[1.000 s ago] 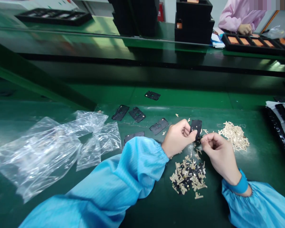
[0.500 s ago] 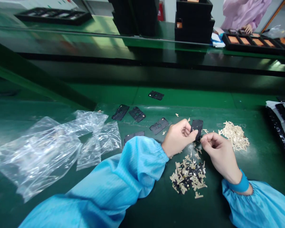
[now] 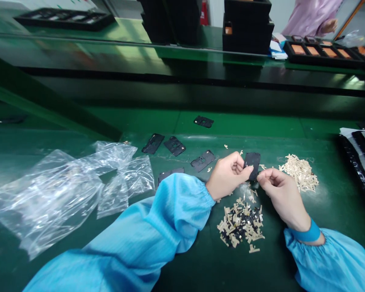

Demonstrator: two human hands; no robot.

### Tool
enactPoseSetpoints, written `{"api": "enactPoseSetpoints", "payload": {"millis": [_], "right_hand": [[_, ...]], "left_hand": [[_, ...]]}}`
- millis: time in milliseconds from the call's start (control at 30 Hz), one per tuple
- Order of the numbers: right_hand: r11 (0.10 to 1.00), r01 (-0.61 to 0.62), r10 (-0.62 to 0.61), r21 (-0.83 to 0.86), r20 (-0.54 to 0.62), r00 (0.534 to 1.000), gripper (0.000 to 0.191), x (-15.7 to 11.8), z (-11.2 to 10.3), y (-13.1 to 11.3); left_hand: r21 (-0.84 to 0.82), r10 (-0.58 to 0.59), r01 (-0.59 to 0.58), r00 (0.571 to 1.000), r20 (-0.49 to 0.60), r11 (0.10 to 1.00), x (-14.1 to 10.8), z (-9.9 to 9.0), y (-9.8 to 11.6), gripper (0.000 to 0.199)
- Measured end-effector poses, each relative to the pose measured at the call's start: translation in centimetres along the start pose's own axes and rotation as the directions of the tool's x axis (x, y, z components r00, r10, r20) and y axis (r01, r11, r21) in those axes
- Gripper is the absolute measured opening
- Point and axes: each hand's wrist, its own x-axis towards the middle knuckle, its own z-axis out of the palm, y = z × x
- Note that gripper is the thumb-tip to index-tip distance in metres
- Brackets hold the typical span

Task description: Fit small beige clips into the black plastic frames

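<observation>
Between thumb and fingers, my left hand (image 3: 228, 173) grips a thin black plastic plate (image 3: 253, 161), held tilted up above the green table. My right hand (image 3: 281, 194) is closed in a pinch at the lower right edge of that plate; whatever its fingertips hold is too small to make out. Just below both hands lies a loose pile of small beige and black pieces (image 3: 241, 223). A second pile of beige pieces (image 3: 299, 172) lies to the right of my right hand. Similar black plates, one of them (image 3: 203, 160) nearest my left hand, lie flat on the table.
Crumpled clear plastic bags (image 3: 61, 190) spread over the left of the table. Black-wrapped material (image 3: 361, 162) lies at the right edge. Beyond a raised ledge stand stacked black trays (image 3: 247, 32) and a compartment tray (image 3: 322, 54), with a person in a pink sleeve (image 3: 310, 18) behind.
My hands stay at the plate almost unmoved, with the view shifting slightly. Across the ledge, the other person's hand has lifted off the compartment tray.
</observation>
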Motion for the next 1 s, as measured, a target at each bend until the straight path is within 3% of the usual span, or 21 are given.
{"api": "enactPoseSetpoints", "payload": {"millis": [200,700,1000], "right_hand": [[0.999,-0.002,0.002,0.033,0.017,1.0,0.037,0.05,-0.12,0.09],[0.97,-0.057,0.033,0.237,0.105,0.994,0.032,0.12,0.14,-0.26],[0.979,-0.066,0.044,0.195,0.113,0.993,0.036,0.27,0.19,-0.34]], "left_hand": [[-0.04,-0.021,0.022,0.999,0.031,0.999,0.06,-0.16,-0.2,0.034],[-0.14,-0.162,0.168,0.985,0.054,0.976,-0.12,-0.35,-0.04,0.044],[-0.135,-0.217,0.225,0.974,0.069,0.965,-0.16,-0.32,0.05,0.043]]}}
